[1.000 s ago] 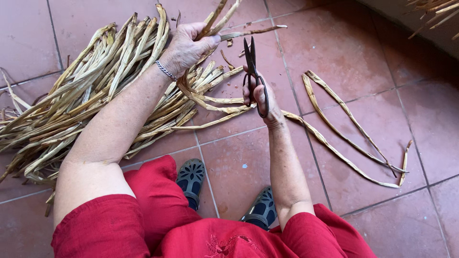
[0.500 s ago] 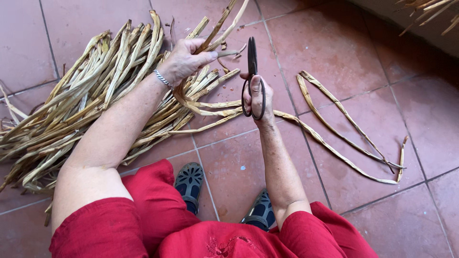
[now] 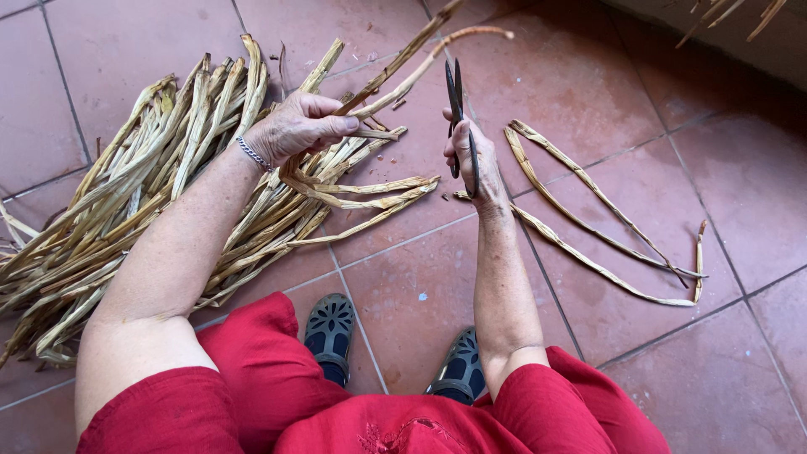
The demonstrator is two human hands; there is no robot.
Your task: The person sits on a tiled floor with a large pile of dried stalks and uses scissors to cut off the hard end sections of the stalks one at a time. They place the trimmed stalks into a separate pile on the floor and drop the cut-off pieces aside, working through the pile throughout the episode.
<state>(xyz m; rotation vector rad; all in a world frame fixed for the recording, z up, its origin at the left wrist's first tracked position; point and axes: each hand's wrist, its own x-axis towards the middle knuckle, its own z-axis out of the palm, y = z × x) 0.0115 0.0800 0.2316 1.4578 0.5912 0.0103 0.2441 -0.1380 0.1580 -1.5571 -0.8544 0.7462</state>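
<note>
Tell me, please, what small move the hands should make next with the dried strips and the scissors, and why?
Probably bring the scissors across to the raised strips and cut. The left hand holds two dried strips lifted off the pile, tips free in the air. The right hand holds the scissors upright just beside them, blades nearly shut, not yet touching.

Floor (image 3: 588, 76): reddish-brown square tiles with pale grout lines.
Left side: big heap of dried plant strips (image 3: 126, 219) lying on the tiles.
Right side: a few long loose strips (image 3: 588, 210), apart from the heap.
Near edge: two dark shoes (image 3: 332, 328).
</note>
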